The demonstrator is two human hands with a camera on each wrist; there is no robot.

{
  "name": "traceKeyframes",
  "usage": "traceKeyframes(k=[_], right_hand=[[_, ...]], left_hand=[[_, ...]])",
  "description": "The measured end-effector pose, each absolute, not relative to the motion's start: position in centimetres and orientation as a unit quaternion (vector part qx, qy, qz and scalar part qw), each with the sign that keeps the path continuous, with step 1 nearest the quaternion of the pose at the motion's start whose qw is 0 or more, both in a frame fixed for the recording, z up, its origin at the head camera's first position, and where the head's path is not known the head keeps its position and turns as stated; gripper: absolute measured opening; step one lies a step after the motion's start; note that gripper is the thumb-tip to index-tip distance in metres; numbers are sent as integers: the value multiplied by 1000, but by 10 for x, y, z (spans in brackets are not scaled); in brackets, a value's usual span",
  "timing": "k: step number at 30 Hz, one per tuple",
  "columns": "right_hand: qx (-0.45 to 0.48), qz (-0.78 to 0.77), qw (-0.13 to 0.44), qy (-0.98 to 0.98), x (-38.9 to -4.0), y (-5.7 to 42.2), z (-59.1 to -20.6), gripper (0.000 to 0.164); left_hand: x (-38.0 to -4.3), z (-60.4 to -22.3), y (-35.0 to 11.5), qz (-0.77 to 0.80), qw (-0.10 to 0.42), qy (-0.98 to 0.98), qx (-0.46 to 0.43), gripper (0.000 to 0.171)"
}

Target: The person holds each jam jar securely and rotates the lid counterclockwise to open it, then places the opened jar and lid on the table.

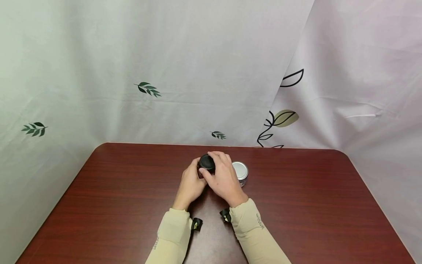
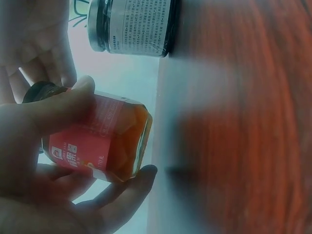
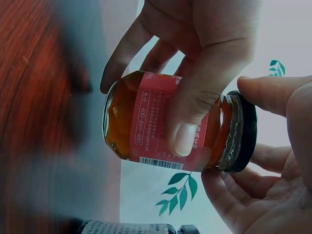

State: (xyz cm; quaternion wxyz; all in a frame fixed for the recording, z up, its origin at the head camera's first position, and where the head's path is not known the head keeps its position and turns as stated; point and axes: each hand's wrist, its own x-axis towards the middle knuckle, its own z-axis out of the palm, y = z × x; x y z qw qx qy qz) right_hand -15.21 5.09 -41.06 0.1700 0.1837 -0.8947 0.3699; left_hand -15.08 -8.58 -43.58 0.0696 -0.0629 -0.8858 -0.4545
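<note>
A glass jar (image 3: pixel 155 109) with amber contents, a red label and a black lid (image 1: pixel 207 162) is held above the table. My left hand (image 1: pixel 191 185) grips its body, thumb across the label and fingers around the far side. My right hand (image 1: pixel 225 179) holds the lid, with the thumb (image 3: pixel 265 95) on one side and fingers on the other. In the left wrist view the jar (image 2: pixel 105 134) lies sideways, its base apart from the tabletop. The right hand partly hides the lid in the head view.
Just right of my right hand stands a second jar (image 1: pixel 240 172) with a pale lid; its printed label (image 2: pixel 141 27) shows in the left wrist view. Both are at the far part of the reddish-brown table (image 1: pixel 306 198). A leaf-printed curtain (image 1: pixel 184 55) hangs behind.
</note>
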Motion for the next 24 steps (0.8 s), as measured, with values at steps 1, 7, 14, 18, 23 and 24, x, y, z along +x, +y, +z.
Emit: traceKeyframes(k=[1, 7, 14, 18, 23, 24], right_hand=[[183, 371, 170, -895, -152, 51, -410, 54], [174, 382, 173, -891, -151, 52, -409, 53], [171, 387, 189, -886, -151, 52, -408, 53], [169, 391, 191, -885, -151, 52, -408, 52], [167, 392, 195, -884, -151, 53, -407, 51], [167, 392, 196, -883, -151, 53, -407, 52]], left_hand=[[-151, -436, -86, -453, 72, -886, -63, 54], [-150, -434, -85, -449, 85, -887, -65, 50], [-148, -430, -83, -438, 105, -890, -67, 49], [-147, -429, -82, -432, 110, -892, -71, 51], [-146, -430, -82, -424, 128, -893, -78, 52], [-146, -430, -82, -422, 132, -893, -81, 52]])
